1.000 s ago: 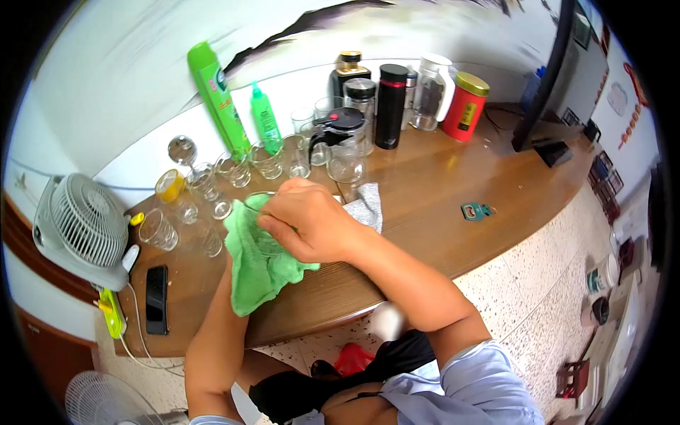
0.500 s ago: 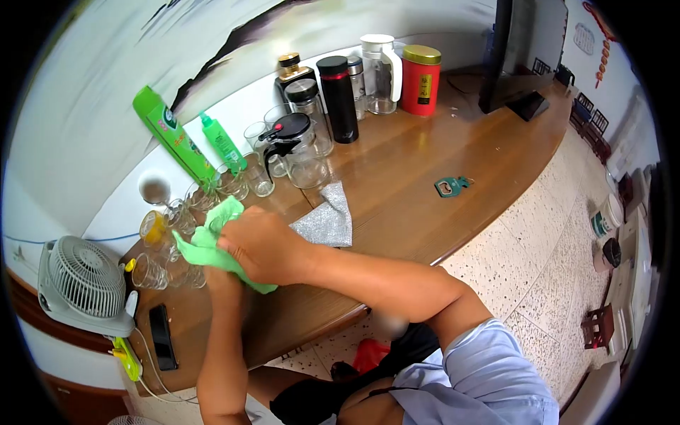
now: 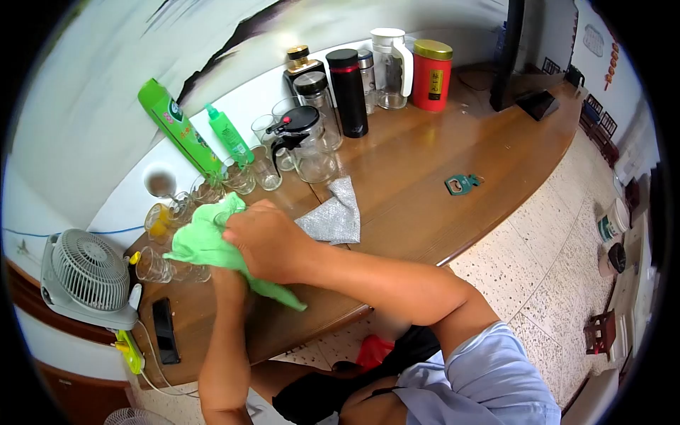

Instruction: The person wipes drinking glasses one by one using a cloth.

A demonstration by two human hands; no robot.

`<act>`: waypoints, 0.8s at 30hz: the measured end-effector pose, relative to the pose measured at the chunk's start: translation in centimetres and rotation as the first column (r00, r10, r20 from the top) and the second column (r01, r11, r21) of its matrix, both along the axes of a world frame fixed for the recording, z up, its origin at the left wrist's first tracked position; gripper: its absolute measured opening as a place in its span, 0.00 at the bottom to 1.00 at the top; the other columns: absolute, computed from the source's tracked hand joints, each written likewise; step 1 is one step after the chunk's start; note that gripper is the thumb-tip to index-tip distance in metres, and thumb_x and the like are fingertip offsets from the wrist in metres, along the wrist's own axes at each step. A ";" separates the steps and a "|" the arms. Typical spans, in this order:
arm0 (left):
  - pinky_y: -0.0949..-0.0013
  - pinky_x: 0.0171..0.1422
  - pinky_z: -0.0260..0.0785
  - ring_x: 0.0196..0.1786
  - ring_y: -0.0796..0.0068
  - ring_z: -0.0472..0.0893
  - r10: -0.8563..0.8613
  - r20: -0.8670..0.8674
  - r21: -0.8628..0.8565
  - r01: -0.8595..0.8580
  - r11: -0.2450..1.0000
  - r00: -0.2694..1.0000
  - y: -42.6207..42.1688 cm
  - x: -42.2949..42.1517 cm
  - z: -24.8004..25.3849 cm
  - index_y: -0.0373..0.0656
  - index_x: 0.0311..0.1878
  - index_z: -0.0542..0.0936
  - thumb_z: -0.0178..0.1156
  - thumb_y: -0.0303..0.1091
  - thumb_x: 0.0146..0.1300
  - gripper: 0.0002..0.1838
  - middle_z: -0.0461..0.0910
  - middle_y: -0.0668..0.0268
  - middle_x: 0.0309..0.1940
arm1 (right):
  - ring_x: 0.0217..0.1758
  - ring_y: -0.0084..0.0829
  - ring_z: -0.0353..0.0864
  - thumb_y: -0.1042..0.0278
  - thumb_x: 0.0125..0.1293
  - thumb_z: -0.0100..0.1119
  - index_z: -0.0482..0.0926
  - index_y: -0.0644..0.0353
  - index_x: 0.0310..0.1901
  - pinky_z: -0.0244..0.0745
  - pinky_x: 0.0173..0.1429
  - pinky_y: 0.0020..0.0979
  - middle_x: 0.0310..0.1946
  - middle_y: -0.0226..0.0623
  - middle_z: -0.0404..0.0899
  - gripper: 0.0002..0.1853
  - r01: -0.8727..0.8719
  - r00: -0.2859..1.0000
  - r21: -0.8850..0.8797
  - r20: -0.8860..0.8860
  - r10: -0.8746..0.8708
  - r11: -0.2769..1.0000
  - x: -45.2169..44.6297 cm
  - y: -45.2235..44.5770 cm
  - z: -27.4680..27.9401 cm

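Green cloth, right corner lower than before

The right hand is curled near the left wrist, while the left fingers seem hidden.

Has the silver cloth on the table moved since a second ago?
No: the silver cloth lies where it did, just in front of the glass teapot; it is the camera's view that has shifted.
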State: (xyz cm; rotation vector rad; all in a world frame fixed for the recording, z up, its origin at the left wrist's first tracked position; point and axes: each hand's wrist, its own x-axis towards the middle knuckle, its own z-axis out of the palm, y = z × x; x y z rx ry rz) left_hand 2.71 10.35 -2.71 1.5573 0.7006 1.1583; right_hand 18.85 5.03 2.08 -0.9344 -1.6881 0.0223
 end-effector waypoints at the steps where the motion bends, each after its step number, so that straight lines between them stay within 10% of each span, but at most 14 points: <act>1: 0.56 0.73 0.74 0.70 0.61 0.80 0.041 -0.048 0.067 -0.037 0.997 0.998 -0.1 0.0 -0.3 0.39 0.76 0.71 0.51 0.48 0.86 0.27 0.77 0.56 0.71 | 0.39 0.56 0.80 0.70 0.76 0.59 0.76 0.59 0.34 0.72 0.52 0.53 0.30 0.48 0.77 0.09 0.029 0.998 0.005 -0.057 -0.029 1.000 -0.1 0.2 -0.2; 8: 0.57 0.73 0.73 0.70 0.61 0.79 -0.015 -0.038 0.070 0.018 0.997 0.999 0.9 -0.6 -0.2 0.38 0.75 0.72 0.50 0.47 0.86 0.26 0.77 0.56 0.72 | 0.39 0.56 0.78 0.69 0.77 0.59 0.75 0.60 0.35 0.72 0.57 0.51 0.30 0.45 0.76 0.10 -0.123 0.992 0.057 -0.003 0.123 0.991 0.9 0.3 0.2; 11: 0.58 0.69 0.78 0.65 0.62 0.83 -0.094 0.302 -0.305 0.189 0.933 0.949 -1.0 0.9 2.3 0.39 0.72 0.75 0.50 0.49 0.85 0.25 0.82 0.59 0.65 | 0.39 0.57 0.80 0.69 0.72 0.63 0.78 0.60 0.33 0.74 0.57 0.52 0.28 0.46 0.77 0.09 -0.214 0.975 0.176 0.102 0.198 0.961 1.3 0.1 0.8; 15: 0.55 0.68 0.80 0.65 0.61 0.83 -0.420 0.556 -0.347 0.659 0.667 0.717 0.1 0.8 2.7 0.41 0.69 0.76 0.51 0.47 0.84 0.23 0.82 0.58 0.65 | 0.39 0.55 0.76 0.69 0.76 0.61 0.75 0.60 0.35 0.74 0.59 0.50 0.30 0.45 0.75 0.10 -0.292 0.953 0.238 0.158 0.260 0.926 1.4 -0.1 1.1; 20: 0.58 0.67 0.78 0.63 0.63 0.83 -0.058 0.427 -0.370 0.232 0.899 0.902 0.0 0.2 0.1 0.39 0.69 0.75 0.51 0.48 0.85 0.23 0.81 0.59 0.64 | 0.37 0.56 0.79 0.70 0.74 0.63 0.75 0.60 0.35 0.74 0.52 0.52 0.29 0.46 0.77 0.08 -0.156 0.985 0.024 0.074 0.154 0.987 1.4 -0.8 1.4; 23: 0.58 0.71 0.73 0.68 0.64 0.79 0.085 -0.162 0.126 -0.065 0.990 0.983 1.0 -0.4 -1.4 0.39 0.76 0.72 0.47 0.52 0.88 0.28 0.77 0.59 0.71 | 0.36 0.58 0.79 0.71 0.74 0.63 0.76 0.60 0.35 0.72 0.48 0.53 0.28 0.48 0.78 0.08 0.024 0.999 -0.056 0.022 -0.023 0.998 0.6 -0.3 0.2; 24: 0.57 0.72 0.73 0.69 0.64 0.78 0.141 -0.120 0.102 -0.129 0.986 0.983 -0.6 0.7 -0.2 0.36 0.75 0.72 0.49 0.51 0.88 0.29 0.77 0.56 0.71 | 0.35 0.58 0.80 0.70 0.73 0.63 0.76 0.60 0.35 0.72 0.47 0.54 0.27 0.49 0.78 0.08 0.033 0.999 -0.058 0.004 -0.033 0.998 0.5 -0.1 -0.1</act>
